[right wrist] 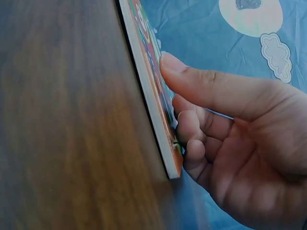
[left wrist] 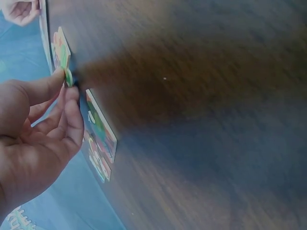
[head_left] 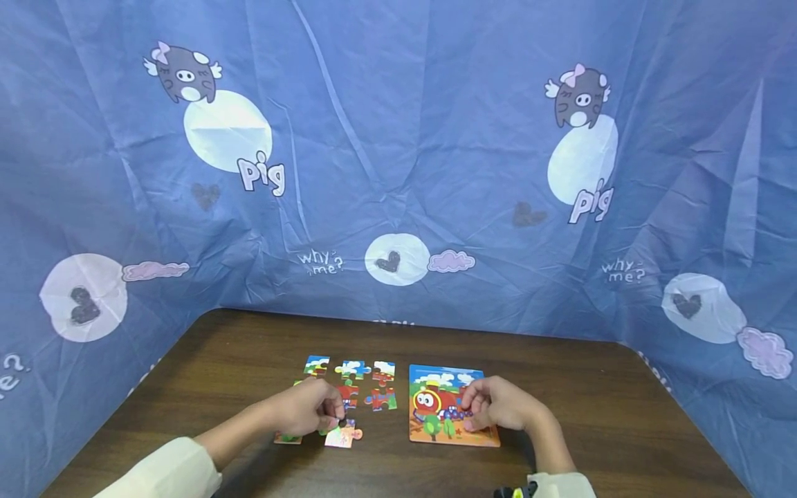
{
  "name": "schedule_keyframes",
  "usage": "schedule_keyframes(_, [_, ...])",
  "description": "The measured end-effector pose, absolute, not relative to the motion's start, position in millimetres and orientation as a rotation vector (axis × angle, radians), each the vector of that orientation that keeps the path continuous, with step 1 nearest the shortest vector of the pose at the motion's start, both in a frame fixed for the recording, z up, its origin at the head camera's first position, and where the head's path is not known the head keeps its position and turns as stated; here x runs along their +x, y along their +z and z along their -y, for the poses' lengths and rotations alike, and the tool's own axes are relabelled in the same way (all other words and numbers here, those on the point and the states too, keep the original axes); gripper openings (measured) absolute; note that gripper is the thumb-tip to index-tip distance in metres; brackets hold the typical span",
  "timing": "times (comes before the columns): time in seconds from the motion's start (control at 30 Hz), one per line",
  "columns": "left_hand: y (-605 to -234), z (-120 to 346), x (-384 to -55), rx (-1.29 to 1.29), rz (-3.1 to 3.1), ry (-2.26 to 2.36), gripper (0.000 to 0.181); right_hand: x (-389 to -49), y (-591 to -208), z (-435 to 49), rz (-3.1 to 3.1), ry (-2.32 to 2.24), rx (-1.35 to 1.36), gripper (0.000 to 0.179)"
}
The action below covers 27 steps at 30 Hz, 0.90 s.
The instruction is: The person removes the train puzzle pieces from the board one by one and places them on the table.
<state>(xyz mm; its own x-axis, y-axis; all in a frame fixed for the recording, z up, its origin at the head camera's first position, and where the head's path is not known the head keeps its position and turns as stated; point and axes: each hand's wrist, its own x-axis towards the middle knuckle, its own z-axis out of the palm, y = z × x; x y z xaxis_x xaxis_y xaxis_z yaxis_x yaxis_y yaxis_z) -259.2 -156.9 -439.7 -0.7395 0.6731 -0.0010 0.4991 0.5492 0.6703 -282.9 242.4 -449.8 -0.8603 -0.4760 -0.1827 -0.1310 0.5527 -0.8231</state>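
Observation:
My left hand (head_left: 306, 407) pinches a jigsaw puzzle piece (head_left: 340, 436) by its green tab, between thumb and finger. That piece has a pale orange face and lies low among the loose pieces, tilted up in the left wrist view. My right hand (head_left: 498, 404) is over the right side of a square picture board (head_left: 429, 438) showing a red cartoon train with eyes. In the right wrist view the thumb (right wrist: 173, 64) and loosely bent fingertips are right at the board's printed face, with nothing held between them.
Several loose puzzle pieces lie left of the board, including a sky piece (head_left: 353, 369) and a red-and-blue piece (head_left: 381, 399). Part of the group is hidden behind my left hand. The brown wooden table (head_left: 560, 366) meets a blue pig-print cloth (head_left: 398, 173) at its back and sides.

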Motion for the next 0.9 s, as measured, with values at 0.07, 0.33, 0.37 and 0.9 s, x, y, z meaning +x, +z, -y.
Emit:
schedule_keyframes(0.07, [-439.1,156.8,-258.6,0.984,-2.531,0.971,0.015,-283.3,-450.3,-244.0,-2.395,-1.245,-0.514,0.028])
schedule_keyframes(0.33, [-436.9,155.2,-257.2,1.042,-2.562,0.925,0.012,-284.5,-455.2,-250.7,-2.332,-1.323,-0.54,0.021])
schedule_keyframes(0.37, [-436.7,154.9,-257.3,1.048,-2.567,0.917,0.012,-284.6,-455.4,-251.3,-2.333,-1.326,-0.544,0.02])
schedule_keyframes(0.9, [-429.2,133.8,-264.4,1.083,-2.58,0.916,0.008,-285.7,-454.7,-265.1,-2.522,-1.359,-0.499,0.016])
